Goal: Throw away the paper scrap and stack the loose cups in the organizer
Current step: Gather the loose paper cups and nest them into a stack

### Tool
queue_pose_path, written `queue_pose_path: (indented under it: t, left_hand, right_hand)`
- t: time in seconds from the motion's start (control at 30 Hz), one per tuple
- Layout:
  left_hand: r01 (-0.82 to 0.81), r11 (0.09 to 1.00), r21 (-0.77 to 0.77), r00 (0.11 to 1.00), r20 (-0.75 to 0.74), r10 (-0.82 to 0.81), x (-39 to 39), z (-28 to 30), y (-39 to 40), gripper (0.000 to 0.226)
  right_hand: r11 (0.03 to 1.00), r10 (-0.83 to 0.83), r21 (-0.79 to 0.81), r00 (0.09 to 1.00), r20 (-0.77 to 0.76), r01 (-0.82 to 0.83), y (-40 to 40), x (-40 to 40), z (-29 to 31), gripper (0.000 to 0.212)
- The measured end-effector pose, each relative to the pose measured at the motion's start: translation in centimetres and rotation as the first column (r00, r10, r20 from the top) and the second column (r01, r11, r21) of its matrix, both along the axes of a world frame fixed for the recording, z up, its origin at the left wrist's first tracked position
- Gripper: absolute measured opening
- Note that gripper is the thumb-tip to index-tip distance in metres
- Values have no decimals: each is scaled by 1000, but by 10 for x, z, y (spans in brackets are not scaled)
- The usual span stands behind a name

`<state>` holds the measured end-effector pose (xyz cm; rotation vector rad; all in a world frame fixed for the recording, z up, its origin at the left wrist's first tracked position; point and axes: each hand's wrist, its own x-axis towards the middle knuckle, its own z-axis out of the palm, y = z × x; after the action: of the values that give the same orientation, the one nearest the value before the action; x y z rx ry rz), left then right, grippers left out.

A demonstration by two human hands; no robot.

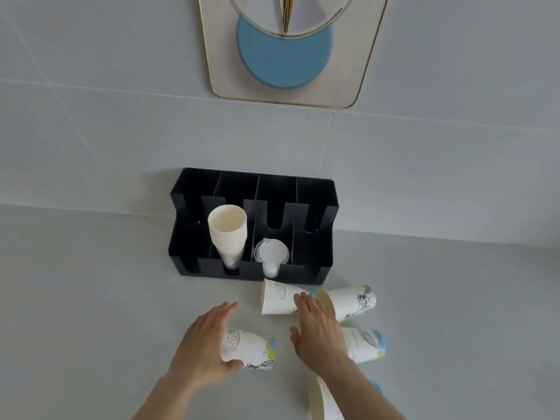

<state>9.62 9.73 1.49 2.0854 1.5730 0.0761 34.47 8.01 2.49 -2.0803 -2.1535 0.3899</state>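
Several printed paper cups lie on their sides on the grey counter in front of a black organizer (pixel 315 253). My left hand (pixel 203 344) wraps the mouth end of one cup (pixel 251 350), thumb under it and fingers over it. My right hand (pixel 318 328) is spread flat, with its fingertips touching a second cup (pixel 277 300) and its palm above a third cup (pixel 368 345). Another cup (pixel 353 301) lies to the right, and one more cup (pixel 322 403) sits under my right forearm. A stack of cups (pixel 227 234) stands in the organizer's second slot. No paper scrap is visible.
Clear plastic lids (pixel 271 253) fill the organizer's third slot; its outer slots look empty. The organizer backs onto a grey tiled wall that carries a framed decoration (pixel 285 56). Counter surface (pixel 91 313) extends to the left.
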Motion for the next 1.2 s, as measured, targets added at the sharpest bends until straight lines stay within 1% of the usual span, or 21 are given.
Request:
queue_pose_path:
  t: [0.17,0.23,0.3,0.4,0.47,0.6,0.67,0.73,0.83,0.97,1.1,1.13,1.2]
  left_hand:
    - [48,998,-35,998,-27,-49,-10,-13,11,121]
    - [69,996,-58,997,-13,-70,-15,-17,16,120]
    - [77,994,-79,997,5,-76,-20,-20,18,112]
    - [56,992,-113,998,28,-54,-28,-22,23,87]
    - [57,991,-120,996,70,-49,-34,-19,27,75]
    - [45,997,-63,983,180,-33,-44,-6,36,70]
    - [47,999,0,974,222,-46,-46,2,41,74]
    - [64,995,70,969,235,-79,-45,9,44,82]
    - [113,985,133,964,224,-141,-37,15,45,94]
    - [157,970,185,965,181,-191,-23,10,36,102]
    - [83,985,153,957,263,-122,-20,2,26,118]
    - [69,988,139,954,281,-106,-20,1,25,123]
    - [14,996,92,946,322,-43,-20,0,21,130]
  right_hand:
    - [1000,-19,-4,1000,8,19,22,-9,-6,59]
    - [1000,-26,-9,1000,17,26,29,-13,-8,63]
    - [1000,-19,-13,1000,24,19,36,-19,-9,68]
    - [998,-28,-50,999,36,30,43,-25,-15,74]
    - [997,-44,-64,998,55,47,44,-29,-19,75]
    - [995,-57,-73,994,96,64,48,-34,-22,72]
    - [994,-62,-79,992,111,71,49,-36,-23,71]
    - [994,-63,-82,991,117,73,49,-37,-25,72]
    - [994,-59,-80,991,121,69,48,-38,-27,72]
    - [995,-41,-90,993,112,51,45,-37,-29,73]
    - [995,-47,-82,994,101,55,41,-36,-30,66]
    - [995,-46,-79,994,101,55,40,-37,-30,66]
    - [995,-45,-85,993,106,54,38,-37,-31,74]
